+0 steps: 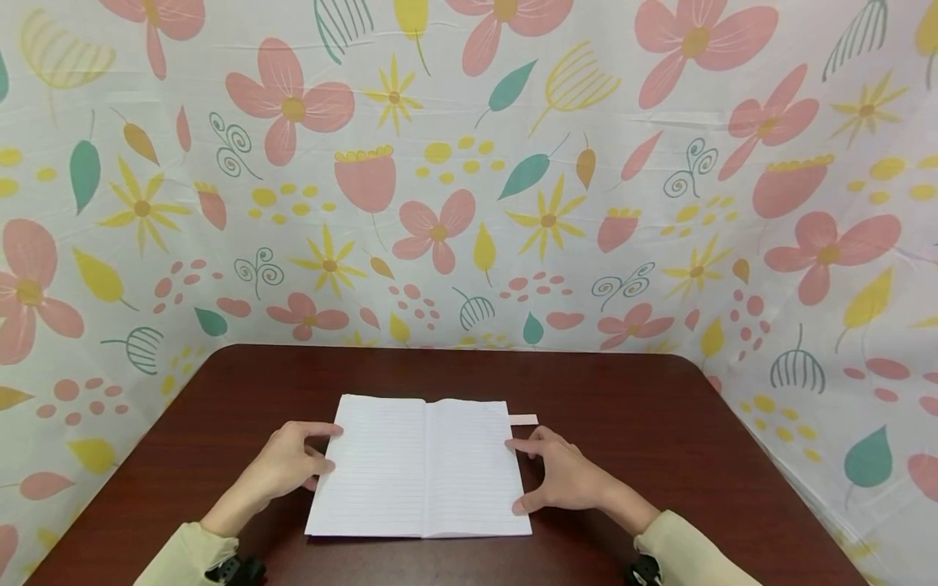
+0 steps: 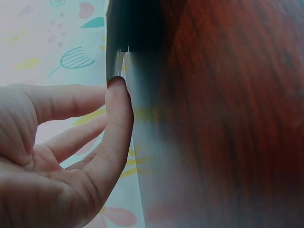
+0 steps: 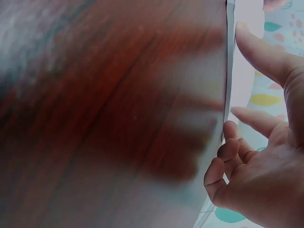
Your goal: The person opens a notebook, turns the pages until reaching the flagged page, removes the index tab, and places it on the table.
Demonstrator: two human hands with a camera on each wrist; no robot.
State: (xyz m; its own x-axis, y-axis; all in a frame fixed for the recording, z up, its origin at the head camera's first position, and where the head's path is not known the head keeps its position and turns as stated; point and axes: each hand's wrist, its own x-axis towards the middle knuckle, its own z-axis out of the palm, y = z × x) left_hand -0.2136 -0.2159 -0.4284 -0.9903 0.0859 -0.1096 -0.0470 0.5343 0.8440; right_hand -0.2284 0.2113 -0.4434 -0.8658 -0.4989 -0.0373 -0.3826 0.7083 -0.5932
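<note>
An open notebook (image 1: 381, 464) with white lined pages lies on the dark wooden table in the head view. My left hand (image 1: 282, 464) pinches its left edge, thumb and index at the page side. In the left wrist view another finger of the left hand (image 2: 71, 152) meets the edge of the page stack. At the notebook's right edge, my right hand (image 1: 567, 476) rests thumb and index fingertips on the page, spread apart. The right wrist view shows the right hand (image 3: 266, 166) with its other fingers loosely bent beside the edge.
A small pale tab or strip (image 1: 523, 420) sticks out past the notebook's upper right side. The table (image 1: 623, 391) is dark, glossy wood. A flower-patterned cloth (image 1: 469, 203) hangs behind the table and along both sides.
</note>
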